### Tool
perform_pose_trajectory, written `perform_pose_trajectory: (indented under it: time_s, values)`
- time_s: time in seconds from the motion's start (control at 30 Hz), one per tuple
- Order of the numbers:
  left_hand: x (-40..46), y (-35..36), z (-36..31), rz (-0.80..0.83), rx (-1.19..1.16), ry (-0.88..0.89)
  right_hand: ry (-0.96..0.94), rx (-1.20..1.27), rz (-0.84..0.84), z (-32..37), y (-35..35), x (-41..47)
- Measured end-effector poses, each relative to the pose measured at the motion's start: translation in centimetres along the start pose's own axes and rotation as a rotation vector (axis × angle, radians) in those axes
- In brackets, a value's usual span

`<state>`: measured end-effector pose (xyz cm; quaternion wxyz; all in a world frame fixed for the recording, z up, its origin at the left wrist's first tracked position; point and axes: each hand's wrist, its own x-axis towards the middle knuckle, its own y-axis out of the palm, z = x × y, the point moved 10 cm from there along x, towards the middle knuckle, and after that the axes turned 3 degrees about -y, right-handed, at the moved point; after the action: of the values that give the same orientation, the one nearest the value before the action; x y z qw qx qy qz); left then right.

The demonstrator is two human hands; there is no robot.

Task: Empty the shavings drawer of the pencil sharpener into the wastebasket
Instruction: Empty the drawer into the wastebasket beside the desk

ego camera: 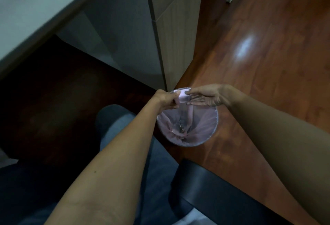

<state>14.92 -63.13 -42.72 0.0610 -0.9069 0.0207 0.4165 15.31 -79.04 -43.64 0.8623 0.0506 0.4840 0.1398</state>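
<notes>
A small pale pink shavings drawer is held over the far rim of the round wastebasket, which stands on the floor with a pinkish bag lining it. My left hand grips the drawer from the left, thumb on top. My right hand reaches in from the right, its fingers stretched out flat and its fingertips touching the drawer's right side. Some debris lies at the bottom of the bag. I cannot make out the drawer's contents.
A grey desk cabinet rises just behind the basket, its corner close to my hands. A reddish wood floor spreads to the right. A black chair armrest sits at the lower right, and my trousered leg lies below my left arm.
</notes>
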Motion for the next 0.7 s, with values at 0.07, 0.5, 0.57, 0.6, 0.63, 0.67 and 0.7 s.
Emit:
perform_pose_trajectory:
  time_s: [0.07, 0.5, 0.57, 0.6, 0.63, 0.67, 0.7]
  values:
    - [-0.5, -0.1, -0.7, 0.002, -0.025, 0.056, -0.026, 0.025, 0.031, 0.8, 0.2, -0.5]
    - [-5.3, -2.6, -9.1, -0.044, 0.050, 0.522, -0.378, -0.179, -0.012, 8.4, 1.5, -4.4]
    - [-6.2, -3.1, -10.6, -0.062, 0.034, 0.552, -0.450, -0.194, -0.044, 10.0, 1.7, -5.7]
    - [-6.7, -3.2, -11.4, -0.067, 0.030, 0.575, -0.490, -0.192, -0.053, 10.9, 1.8, -6.5]
    - [-7.3, -3.2, -12.3, -0.065, 0.023, 0.602, -0.534, -0.187, -0.062, 11.9, 1.8, -7.4]
    - [-7.8, -3.2, -13.3, -0.063, 0.018, 0.628, -0.570, -0.191, -0.066, 12.8, 1.8, -8.2]
    - [-8.3, -3.2, -14.2, -0.061, 0.018, 0.653, -0.600, -0.200, -0.065, 13.7, 1.8, -8.9]
